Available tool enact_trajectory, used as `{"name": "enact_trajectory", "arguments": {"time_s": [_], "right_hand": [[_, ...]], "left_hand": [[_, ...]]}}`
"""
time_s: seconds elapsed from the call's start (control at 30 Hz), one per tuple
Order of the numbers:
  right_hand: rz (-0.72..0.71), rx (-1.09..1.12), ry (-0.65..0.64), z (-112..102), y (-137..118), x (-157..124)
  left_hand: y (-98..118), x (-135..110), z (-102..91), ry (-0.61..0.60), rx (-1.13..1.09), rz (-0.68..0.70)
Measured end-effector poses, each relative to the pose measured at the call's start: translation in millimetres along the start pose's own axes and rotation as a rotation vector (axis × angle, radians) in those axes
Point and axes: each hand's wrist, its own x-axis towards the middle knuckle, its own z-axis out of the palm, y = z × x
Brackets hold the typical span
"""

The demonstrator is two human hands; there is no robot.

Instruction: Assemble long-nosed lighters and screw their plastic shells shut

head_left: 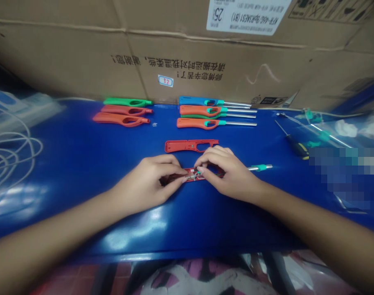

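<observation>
A red lighter body half (190, 175) lies on the blue table in front of me, its inner parts exposed, including small wires and a pale piece. My left hand (153, 178) closes thumb and fingers on its left end. At its middle, the fingertips of my right hand (226, 174) are bent together over the inner parts; what they pinch is too small to make out. A metal tube with a teal sleeve (260, 168) sticks out to the right, beyond my right hand. Just behind lies the other red shell half (179, 146), hollow side up.
Orange, red and green lighter bodies (119, 119) line the back left, beside small screws (154, 124). Lighters with metal tubes (202, 123) lie at back centre. A screwdriver (297, 147) and plastic bags are right, a white cable (15, 151) left. A cardboard box (82, 57) stands behind.
</observation>
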Motion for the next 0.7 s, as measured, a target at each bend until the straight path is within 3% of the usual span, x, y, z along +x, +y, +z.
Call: {"name": "enact_trajectory", "arguments": {"time_s": [0.17,0.37,0.53,0.7], "right_hand": [[-0.013,-0.013,0.047,-17,1,-2],[-0.053,-0.131,-0.141,-38,7,-4],[-0.004,-0.097,-0.179,-33,11,-3],[0.143,0.1,-0.126,-22,11,1]], "left_hand": [[0,-3,-1.0,0.018,0.066,0.048],[4,-4,-6.0,0.018,0.194,0.135],[2,-3,-2.4,-0.099,0.268,0.172],[-3,-5,3.6,-0.149,0.259,0.178]]}}
